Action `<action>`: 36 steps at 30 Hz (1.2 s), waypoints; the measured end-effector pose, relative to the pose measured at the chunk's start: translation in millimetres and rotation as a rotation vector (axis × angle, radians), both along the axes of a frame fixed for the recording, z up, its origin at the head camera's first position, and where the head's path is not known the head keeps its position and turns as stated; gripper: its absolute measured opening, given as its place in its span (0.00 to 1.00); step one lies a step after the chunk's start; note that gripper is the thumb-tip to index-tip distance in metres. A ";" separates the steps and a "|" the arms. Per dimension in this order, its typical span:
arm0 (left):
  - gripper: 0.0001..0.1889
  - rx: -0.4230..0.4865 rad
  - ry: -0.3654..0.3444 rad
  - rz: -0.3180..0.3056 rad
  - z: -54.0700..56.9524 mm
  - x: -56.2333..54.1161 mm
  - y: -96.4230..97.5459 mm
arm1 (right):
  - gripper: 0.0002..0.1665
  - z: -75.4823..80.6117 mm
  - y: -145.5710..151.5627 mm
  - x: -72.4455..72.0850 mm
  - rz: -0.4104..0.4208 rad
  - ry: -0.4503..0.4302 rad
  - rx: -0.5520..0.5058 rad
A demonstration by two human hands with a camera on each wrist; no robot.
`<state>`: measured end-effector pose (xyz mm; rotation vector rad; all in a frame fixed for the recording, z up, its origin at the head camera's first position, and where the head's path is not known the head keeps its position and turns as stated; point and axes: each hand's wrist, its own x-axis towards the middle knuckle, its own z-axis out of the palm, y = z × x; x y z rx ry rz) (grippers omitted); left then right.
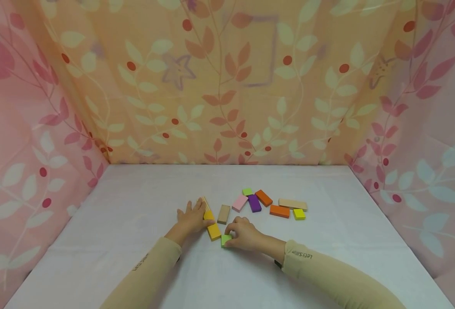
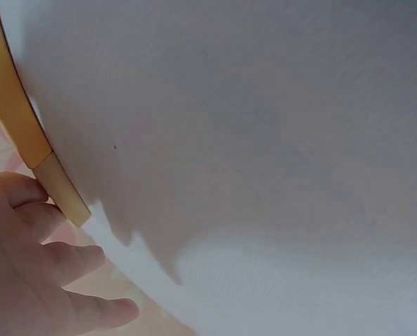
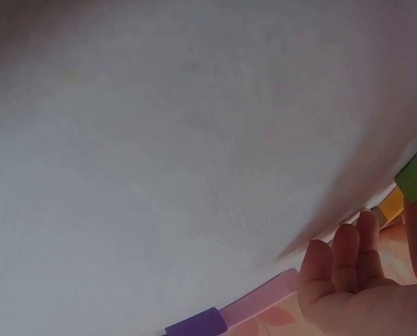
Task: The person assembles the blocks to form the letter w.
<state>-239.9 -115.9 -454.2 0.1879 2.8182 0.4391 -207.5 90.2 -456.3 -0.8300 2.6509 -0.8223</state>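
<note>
My left hand (image 1: 191, 219) lies beside a line of blocks with its fingers spread. Its thumb rests on a yellow-orange block (image 1: 213, 232), and its index finger touches the pale wooden block (image 2: 62, 190) at the line's far end. Another yellow-orange block lies between them, partly under the thumb. At the near end of the line, my right hand (image 1: 247, 235) pinches a light green block (image 1: 225, 240) between thumb and finger. A tan wooden block (image 1: 224, 214) lies just beyond the right hand, apart from the line.
Behind and to the right lie a pink block (image 1: 240, 203), a purple block (image 1: 254, 203), another green block (image 1: 247, 191), two orange blocks (image 1: 263, 198), a long tan block (image 1: 293, 204) and a yellow block (image 1: 299, 214). Patterned cloth (image 1: 227, 107) encloses the white tabletop (image 1: 142, 189) on three sides.
</note>
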 end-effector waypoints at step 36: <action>0.43 0.009 0.010 0.001 1.2 0.3 0.9 | 0.39 -1.6 -10.4 -67.9 -0.129 -0.096 0.002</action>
